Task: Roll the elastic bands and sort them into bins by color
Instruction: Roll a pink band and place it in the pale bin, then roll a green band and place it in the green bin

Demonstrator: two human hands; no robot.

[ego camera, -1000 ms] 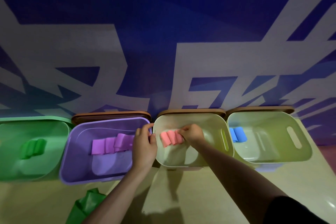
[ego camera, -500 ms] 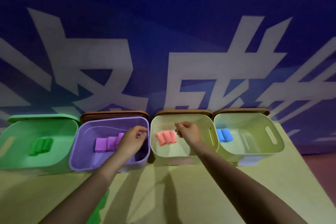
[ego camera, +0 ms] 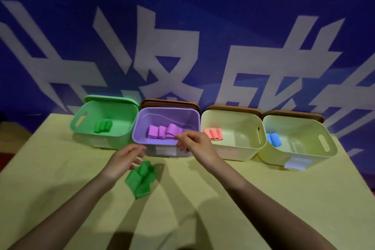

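Both hands are hanging out over the yellow-green table (ego camera: 263,199) in the head view, neither one gripping anything. Left hand (ego camera: 124,158) is hovering with fingers loosely spread and relaxed, right beside the top end of a loose green band (ego camera: 141,179) that's lying crumpled and unrolled on the table; can't really tell if the fingertips are touching it or just above it. Right hand (ego camera: 194,143) is sitting in front of the purple bin (ego camera: 142,126), fingers lightly bent toward the thumb but with nothing between them, covering part of that bin's near rim.

Four bins are lining up in a row along the back of the table, touching or nearly touching each other. From left: the green bin (ego camera: 81,126) is holding rolled green bands (ego camera: 102,126), the purple bin is holding rolled purple bands (ego camera: 162,132), the next pale bin (ego camera: 261,140) is holding rolled pink bands (ego camera: 214,134) tucked against its left wall, and the far-right pale bin (ego camera: 326,144) is holding a rolled blue band (ego camera: 274,139) also on its left side. Brown lids (ego camera: 170,103) are peeking out behind three of them, and a green lid (ego camera: 109,98) behind the green one.

Behind all that a blue banner (ego camera: 203,16) with big white characters is filling the whole background.
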